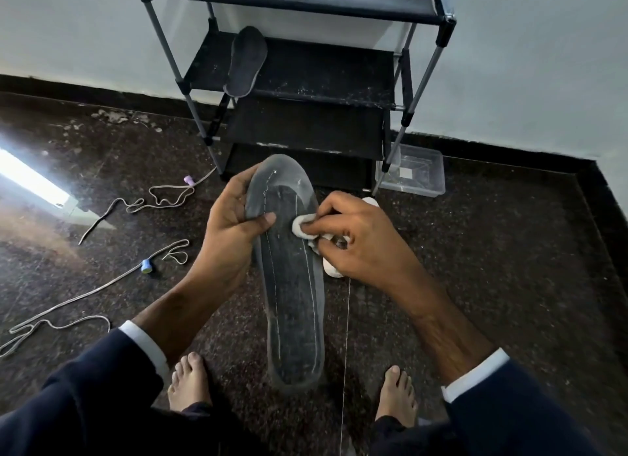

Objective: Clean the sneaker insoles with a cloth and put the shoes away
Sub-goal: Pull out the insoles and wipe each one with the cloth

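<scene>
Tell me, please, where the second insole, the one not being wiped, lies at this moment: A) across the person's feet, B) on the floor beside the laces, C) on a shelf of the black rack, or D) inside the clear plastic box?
C: the second insole rests on a shelf of the black rack, its heel overhanging the front edge.

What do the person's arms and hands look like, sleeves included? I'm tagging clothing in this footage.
Both arms wear dark navy jacket sleeves with a white shirt cuff showing at each end, pushed up so the forearms are bare. The left hand and right hand are bare: no gloves, and no rings or watch visible.
</scene>
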### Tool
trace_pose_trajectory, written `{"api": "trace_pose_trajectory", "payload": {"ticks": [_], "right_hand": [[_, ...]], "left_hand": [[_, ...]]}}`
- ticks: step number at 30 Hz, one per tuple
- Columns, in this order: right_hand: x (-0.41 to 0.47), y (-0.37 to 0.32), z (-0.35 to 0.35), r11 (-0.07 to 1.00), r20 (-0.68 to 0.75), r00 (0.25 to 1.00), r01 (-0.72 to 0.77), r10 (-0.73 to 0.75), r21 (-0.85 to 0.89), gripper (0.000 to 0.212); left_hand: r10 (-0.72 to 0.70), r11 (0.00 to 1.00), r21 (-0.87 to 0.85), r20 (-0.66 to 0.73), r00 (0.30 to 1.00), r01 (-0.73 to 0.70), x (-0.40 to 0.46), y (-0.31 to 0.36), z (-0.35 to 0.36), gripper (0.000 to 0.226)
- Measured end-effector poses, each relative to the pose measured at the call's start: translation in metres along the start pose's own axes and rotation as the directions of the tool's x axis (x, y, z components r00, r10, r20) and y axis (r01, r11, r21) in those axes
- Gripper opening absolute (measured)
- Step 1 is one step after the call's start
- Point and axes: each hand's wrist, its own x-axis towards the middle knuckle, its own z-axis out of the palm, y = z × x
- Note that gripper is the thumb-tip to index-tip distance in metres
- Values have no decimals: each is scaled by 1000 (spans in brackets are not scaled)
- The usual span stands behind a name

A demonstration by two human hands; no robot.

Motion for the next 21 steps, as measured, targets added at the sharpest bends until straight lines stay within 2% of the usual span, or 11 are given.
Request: {"api": "trace_pose_trajectory", "payload": {"ticks": [3, 5, 6, 9, 11, 13, 15, 17, 21], "right_hand": [[2, -1, -6, 999, -176, 984, -27, 34, 40, 20], [5, -3, -5, 999, -287, 958, -37, 25, -36, 22], [5, -6, -4, 996, -289, 957, -40, 16, -79, 23], [4, -12, 5, 989, -95, 995, -35, 21, -145, 26], [3, -13, 9, 994, 55, 998, -23, 29, -109, 25], [2, -11, 9, 999, 129, 991, -17, 23, -51, 23], [2, -9, 6, 999, 142, 989, -37, 38, -8, 22], [2, -8, 3, 998, 68, 996, -57, 57, 9, 23], [6, -12, 8, 994, -247, 964, -108, 96, -35, 26]], "left_hand": [[-66, 997, 46, 74, 995, 62, -1, -5, 4, 54], [-86, 995, 65, 131, 988, 77, -4, -7, 10, 54], [-91, 995, 62, 146, 985, 83, -5, -7, 12, 54], [-73, 996, 49, 106, 992, 68, -3, -6, 10, 51], [-62, 997, 39, 41, 997, 60, 0, -4, 3, 48], [-83, 997, 10, -6, 997, 83, 1, -1, -1, 47], [-162, 985, -63, -4, 987, 161, -1, -1, 0, 42], [-269, 950, -162, 11, 963, 267, -4, -1, 6, 37], [-355, 896, -261, 63, 933, 359, -9, -3, 18, 35]]}}
